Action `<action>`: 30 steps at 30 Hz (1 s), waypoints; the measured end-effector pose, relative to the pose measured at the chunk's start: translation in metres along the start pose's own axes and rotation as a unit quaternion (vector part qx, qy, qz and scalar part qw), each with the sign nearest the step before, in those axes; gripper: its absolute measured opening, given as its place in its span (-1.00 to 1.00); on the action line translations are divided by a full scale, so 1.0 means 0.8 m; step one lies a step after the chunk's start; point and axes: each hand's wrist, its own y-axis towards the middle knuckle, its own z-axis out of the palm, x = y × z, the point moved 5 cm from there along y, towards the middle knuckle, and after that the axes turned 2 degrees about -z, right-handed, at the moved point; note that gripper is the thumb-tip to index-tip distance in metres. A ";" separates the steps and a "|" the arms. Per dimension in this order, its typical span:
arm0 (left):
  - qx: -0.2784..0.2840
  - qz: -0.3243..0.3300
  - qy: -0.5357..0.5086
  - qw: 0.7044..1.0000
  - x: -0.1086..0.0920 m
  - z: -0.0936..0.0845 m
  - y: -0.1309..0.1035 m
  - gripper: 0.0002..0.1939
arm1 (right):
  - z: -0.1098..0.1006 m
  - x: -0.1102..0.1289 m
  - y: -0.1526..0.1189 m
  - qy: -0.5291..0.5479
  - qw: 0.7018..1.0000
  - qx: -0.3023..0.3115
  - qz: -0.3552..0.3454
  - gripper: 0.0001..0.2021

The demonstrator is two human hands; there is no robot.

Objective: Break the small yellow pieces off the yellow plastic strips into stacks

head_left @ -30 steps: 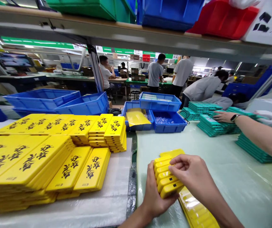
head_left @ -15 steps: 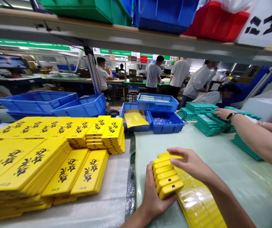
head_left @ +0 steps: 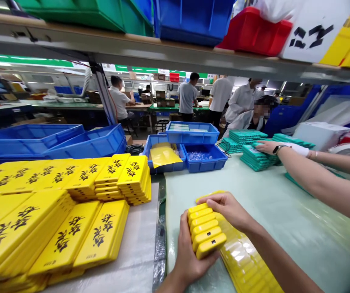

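My left hand (head_left: 187, 252) is wrapped round a stack of slim yellow cases (head_left: 207, 234), holding it tilted above the table, with small dark slots on the nearest ends. At the stack's far end, the bent fingers of my right hand (head_left: 226, 209) close on the cases; their tips are partly hidden. Below my right forearm lies a glossy yellow sheet (head_left: 245, 260) marked off in rectangles. Piles of flat yellow boxes (head_left: 101, 236) with black brush lettering fill the left side.
Blue bins (head_left: 205, 156) stand at the back, one holding a yellow sheet (head_left: 165, 154). A co-worker's hand (head_left: 268, 146) rests on teal stacks (head_left: 256, 158) at right. Overhead runs a shelf (head_left: 126, 47) with coloured bins. People work farther back.
My right hand has come down from just above the stack onto its far end. My left hand keeps its hold. The whole view has shifted slightly; the co-worker's hand is still at the teal stacks.
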 end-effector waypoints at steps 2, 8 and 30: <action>0.003 -0.002 0.001 1.000 0.000 -0.001 0.001 0.22 | -0.042 -0.011 0.010 -0.092 0.990 -0.109 0.013 -0.47; 0.004 -0.007 0.017 1.000 0.001 -0.002 0.003 0.21 | -0.140 -0.059 0.026 -0.322 0.896 -0.285 0.111 -0.71; 0.001 0.004 0.023 1.000 -0.003 -0.004 0.002 0.18 | -0.090 -0.110 0.046 -0.541 0.781 -0.239 0.199 -0.86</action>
